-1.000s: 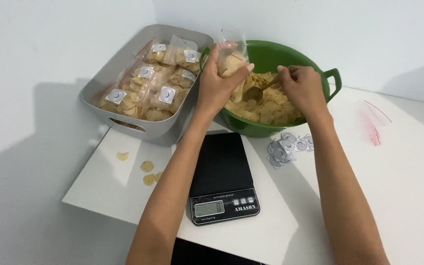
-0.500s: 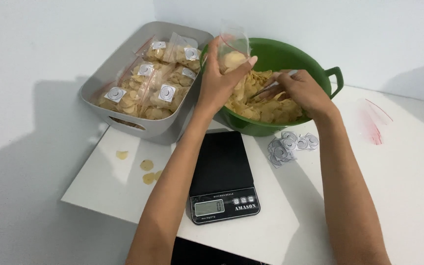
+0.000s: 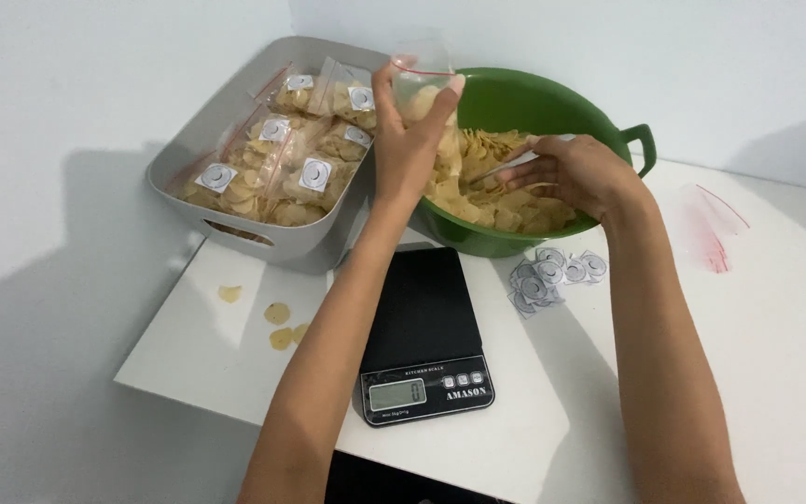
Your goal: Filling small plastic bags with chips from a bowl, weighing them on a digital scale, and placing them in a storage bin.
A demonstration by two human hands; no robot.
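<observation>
My left hand (image 3: 407, 149) holds a small clear zip bag (image 3: 422, 86) upright over the left rim of a green bowl (image 3: 552, 105); a few pale chips sit in the bag. The bowl is heaped with the same chips (image 3: 496, 191). My right hand (image 3: 578, 175) is down in the bowl, closed on the handle of a spoon (image 3: 506, 168) whose scoop end is buried in the chips. A black kitchen scale (image 3: 422, 336) lies on the table just in front of the bowl, nothing on its platform.
A grey tub (image 3: 235, 229) at the left holds several filled, labelled chip bags (image 3: 305, 177). Round stickers (image 3: 552, 275) lie beside the bowl. Three loose chips (image 3: 277, 317) lie on the white table. Empty bags (image 3: 715, 229) lie at the right.
My left hand has lifted the bag a little higher. My right hand has pushed the spoon down into the chips, so its scoop no longer shows.
</observation>
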